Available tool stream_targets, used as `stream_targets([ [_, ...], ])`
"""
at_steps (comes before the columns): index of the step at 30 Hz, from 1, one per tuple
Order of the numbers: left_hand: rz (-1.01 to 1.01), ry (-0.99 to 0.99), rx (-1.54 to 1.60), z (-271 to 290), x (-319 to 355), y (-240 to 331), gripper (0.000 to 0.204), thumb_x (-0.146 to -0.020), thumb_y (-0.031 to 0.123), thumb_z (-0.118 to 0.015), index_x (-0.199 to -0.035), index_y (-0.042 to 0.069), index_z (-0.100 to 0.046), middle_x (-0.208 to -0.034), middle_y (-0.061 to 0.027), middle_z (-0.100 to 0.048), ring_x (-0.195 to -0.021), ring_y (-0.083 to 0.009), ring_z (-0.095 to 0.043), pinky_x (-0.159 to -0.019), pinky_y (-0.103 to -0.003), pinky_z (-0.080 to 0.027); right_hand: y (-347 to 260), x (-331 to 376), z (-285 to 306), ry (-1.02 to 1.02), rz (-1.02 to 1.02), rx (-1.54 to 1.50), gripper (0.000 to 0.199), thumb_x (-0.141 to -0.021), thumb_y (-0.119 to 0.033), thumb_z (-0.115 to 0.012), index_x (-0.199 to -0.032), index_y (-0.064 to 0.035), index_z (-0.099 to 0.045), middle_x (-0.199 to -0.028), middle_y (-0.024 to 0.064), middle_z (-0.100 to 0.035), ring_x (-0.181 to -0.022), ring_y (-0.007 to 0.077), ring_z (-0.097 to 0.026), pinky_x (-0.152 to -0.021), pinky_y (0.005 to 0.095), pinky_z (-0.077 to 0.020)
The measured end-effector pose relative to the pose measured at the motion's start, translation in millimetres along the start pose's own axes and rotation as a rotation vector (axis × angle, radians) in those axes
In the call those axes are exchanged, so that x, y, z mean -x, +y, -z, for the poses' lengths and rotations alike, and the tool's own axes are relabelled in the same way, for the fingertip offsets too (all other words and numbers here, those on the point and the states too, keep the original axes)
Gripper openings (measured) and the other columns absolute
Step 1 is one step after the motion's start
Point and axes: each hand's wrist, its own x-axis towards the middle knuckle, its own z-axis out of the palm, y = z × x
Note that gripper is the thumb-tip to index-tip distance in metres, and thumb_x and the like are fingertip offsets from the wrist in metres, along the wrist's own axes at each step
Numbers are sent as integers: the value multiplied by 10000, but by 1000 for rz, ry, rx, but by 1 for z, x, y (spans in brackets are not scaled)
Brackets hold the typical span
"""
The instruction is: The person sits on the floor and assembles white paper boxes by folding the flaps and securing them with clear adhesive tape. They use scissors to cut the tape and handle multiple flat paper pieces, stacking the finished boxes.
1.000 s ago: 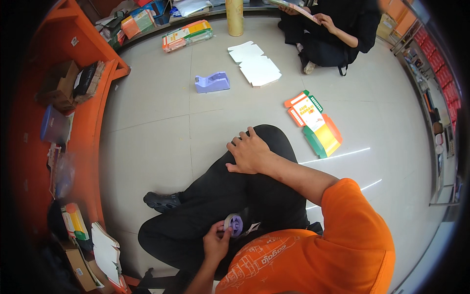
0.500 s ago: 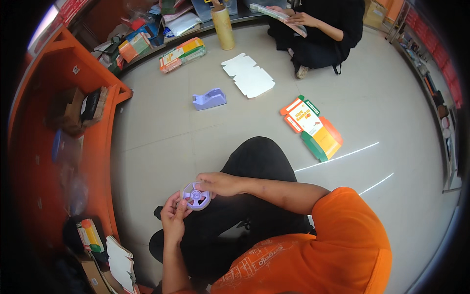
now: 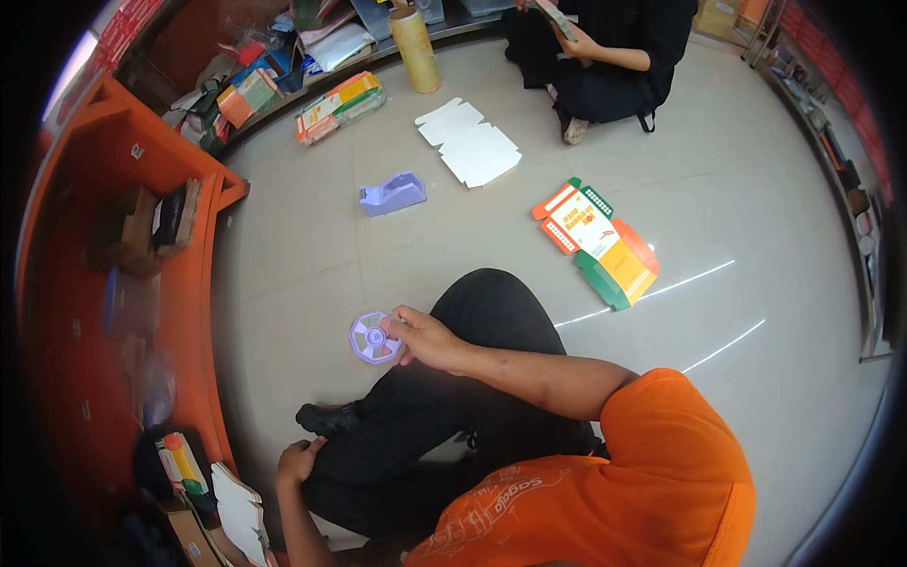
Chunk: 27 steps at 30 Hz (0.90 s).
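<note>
My right hand (image 3: 425,340) grips the rim of a purple octagonal tape dispenser wheel (image 3: 370,349) with spokes, held over the floor in front of my bent leg. My left hand (image 3: 299,459) lies on my other leg near the shoe, empty, its fingers loosely spread and partly hidden. Ahead on the floor stands the matching purple tape dispenser base (image 3: 393,194), its wheel seat unfilled.
An unfolded orange, yellow and green carton (image 3: 605,248) and white card blanks (image 3: 472,146) lie on the floor. Bundled cartons (image 3: 338,106) and a yellow cylinder (image 3: 415,52) stand farther back. Another person (image 3: 614,80) sits far right. An orange shelf (image 3: 203,312) lines the left.
My left hand has let go of the wheel and moved down to my leg. The right hand has raised the wheel slightly forward. The other person's held item has tilted.
</note>
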Motion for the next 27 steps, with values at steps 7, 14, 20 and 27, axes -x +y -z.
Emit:
stream_targets([
  [7, -335, 9, 73, 8, 32, 7, 872, -673, 742, -714, -1238, 79, -680, -1216, -194, -676, -1180, -347, -623, -1031, -415, -461, -1, 0, 4, 65, -20, -115, 375, -1047, -425, -469, -1075, -58, -542, -1010, 96, -611, -797, 185, -657, -685, 288, -539],
  [14, -330, 64, -19, 11, 39, 19, 906, -625, 751, -742, -1211, 62, -689, -1228, -223, -652, -1200, -377, -591, -1079, -479, -405, -4, -2, 5, 58, -47, -206, 405, -1041, -455, -468, -1056, -54, -523, -955, 99, -629, -754, 178, -642, -688, 290, -530],
  [20, -616, 306, -325, 1, 49, 36, 1020, -581, 786, -733, -1257, 28, -640, -1340, -275, -550, -1324, -417, -467, -1138, -581, -280, -8, -6, 5, 91, -74, -259, 386, -1066, -412, -421, -1129, -51, -540, -931, 91, -634, -773, 191, -633, -709, 306, -533],
  [27, -744, 292, -259, -36, 55, 60, 980, -624, 642, -810, -1323, 9, -544, -1329, -251, -548, -1243, -436, -518, -1106, -556, -341, -2, -11, 7, 112, -60, -285, 418, -1054, -430, -436, -1203, -54, -542, -926, 87, -640, -768, 193, -638, -689, 310, -539],
])
